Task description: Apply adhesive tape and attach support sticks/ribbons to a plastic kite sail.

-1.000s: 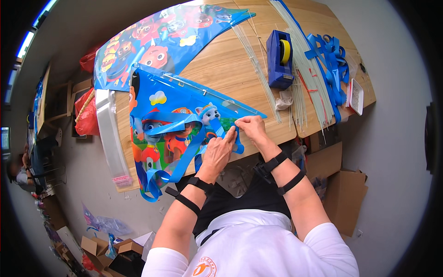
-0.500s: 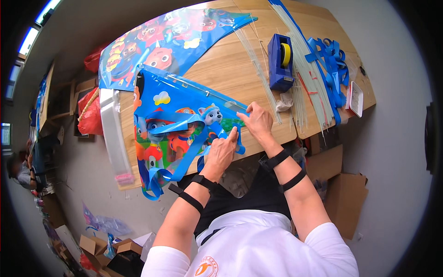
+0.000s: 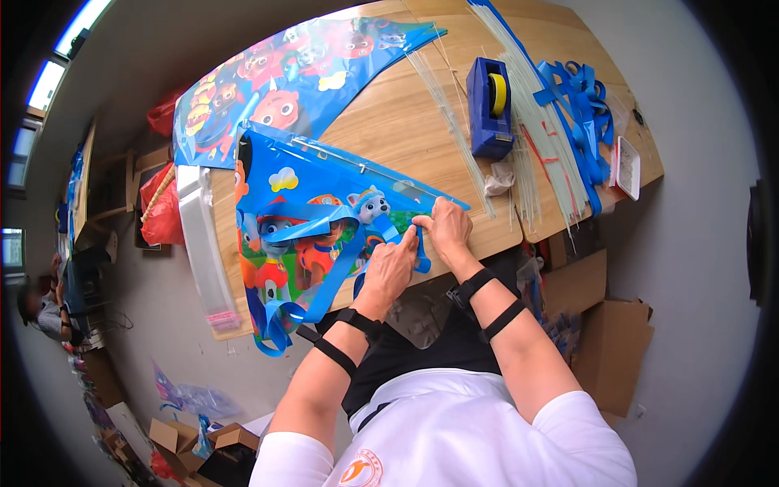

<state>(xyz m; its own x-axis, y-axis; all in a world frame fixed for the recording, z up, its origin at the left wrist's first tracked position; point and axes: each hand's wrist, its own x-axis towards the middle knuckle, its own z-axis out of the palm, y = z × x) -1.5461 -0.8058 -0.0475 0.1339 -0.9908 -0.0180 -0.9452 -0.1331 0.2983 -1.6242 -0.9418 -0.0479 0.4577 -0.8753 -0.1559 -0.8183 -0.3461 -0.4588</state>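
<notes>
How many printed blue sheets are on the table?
2: the near sheet by the left hand and right hand; the far sheet beyond it, on the table's left. Others may be hidden underneath.

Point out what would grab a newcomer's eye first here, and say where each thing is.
First comes the bright blue cartoon-printed plastic sheet at the table's near edge, with a loose blue ribbon looped across it and both the left hand and right hand at its right-hand end. Beyond it, at the table's far left, lies a second cartoon-printed sheet. To the right stands a dark blue tape dispenser with a yellow roll.
</notes>
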